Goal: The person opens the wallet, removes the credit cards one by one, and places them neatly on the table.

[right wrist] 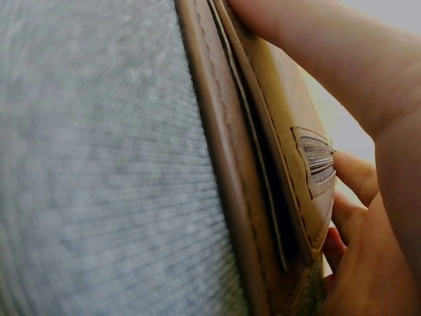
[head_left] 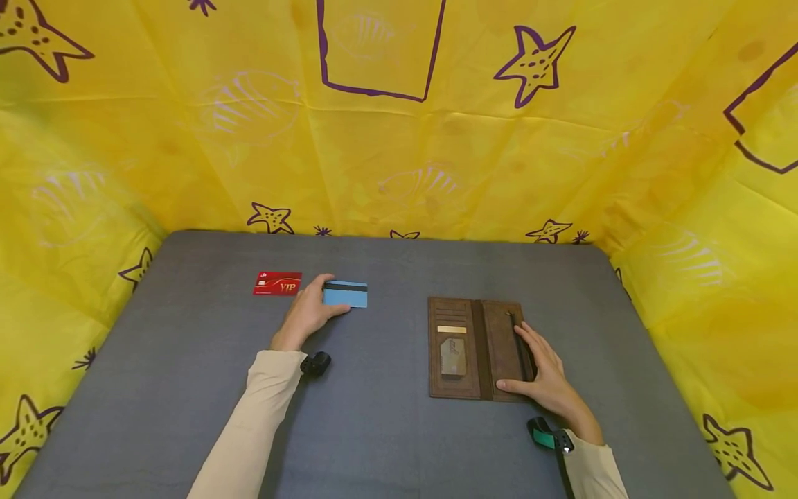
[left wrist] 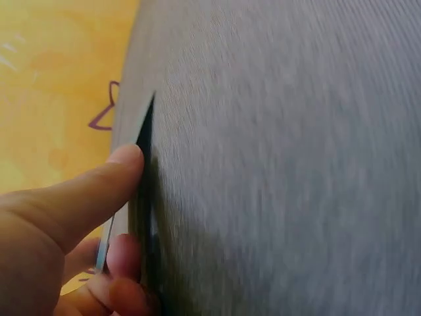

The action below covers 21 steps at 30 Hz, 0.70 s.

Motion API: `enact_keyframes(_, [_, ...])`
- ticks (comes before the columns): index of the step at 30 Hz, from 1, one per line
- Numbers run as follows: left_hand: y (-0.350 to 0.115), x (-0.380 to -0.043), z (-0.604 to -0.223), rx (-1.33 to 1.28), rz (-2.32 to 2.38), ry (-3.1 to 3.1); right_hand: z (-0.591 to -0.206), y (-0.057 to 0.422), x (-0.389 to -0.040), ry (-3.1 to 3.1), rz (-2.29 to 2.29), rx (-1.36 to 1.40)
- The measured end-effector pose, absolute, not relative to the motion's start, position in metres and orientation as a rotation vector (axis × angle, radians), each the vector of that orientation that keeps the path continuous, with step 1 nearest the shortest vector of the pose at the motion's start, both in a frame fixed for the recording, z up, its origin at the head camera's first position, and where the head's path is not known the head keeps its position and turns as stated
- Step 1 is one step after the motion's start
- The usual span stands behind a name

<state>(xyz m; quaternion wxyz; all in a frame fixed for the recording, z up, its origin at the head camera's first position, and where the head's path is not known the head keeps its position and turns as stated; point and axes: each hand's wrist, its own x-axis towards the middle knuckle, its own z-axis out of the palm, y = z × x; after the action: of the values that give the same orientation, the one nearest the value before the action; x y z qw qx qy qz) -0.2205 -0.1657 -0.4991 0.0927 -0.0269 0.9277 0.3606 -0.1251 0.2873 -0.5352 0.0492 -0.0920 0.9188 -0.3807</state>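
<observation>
In the head view my left hand (head_left: 307,313) pinches a light blue card (head_left: 346,298) with a black stripe, thumb at its near edge and fingers at its far edge. The left wrist view shows the card (left wrist: 145,122) edge-on, tilted close over the cloth. A red card (head_left: 277,283) marked VIP lies flat just left of that hand. To the right, a brown wallet (head_left: 454,388) lies spread wide on the table. My right hand (head_left: 548,378) holds its right panel, thumb over the panel and fingers at the outer edge beside a zipper (head_left: 519,346).
Grey cloth covers the table (head_left: 374,430). Yellow curtains (head_left: 399,152) with purple starfish drawings stand behind it and on both sides. The wallet's left panel has card slots, a gold strip (head_left: 451,330) and a clear window (head_left: 453,357).
</observation>
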Motion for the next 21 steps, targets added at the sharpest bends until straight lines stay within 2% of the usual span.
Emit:
enact_keyframes(12, [-0.181,-0.217,-0.502,-0.069,0.756,2.869,-0.534,0.286,-0.126,2.803,-1.153,-0.292])
enact_keyframes(21, [-0.177,-0.216,-0.506,-0.076,0.729,3.001,-0.534,0.287,-0.125,2.804,-1.156,-0.293])
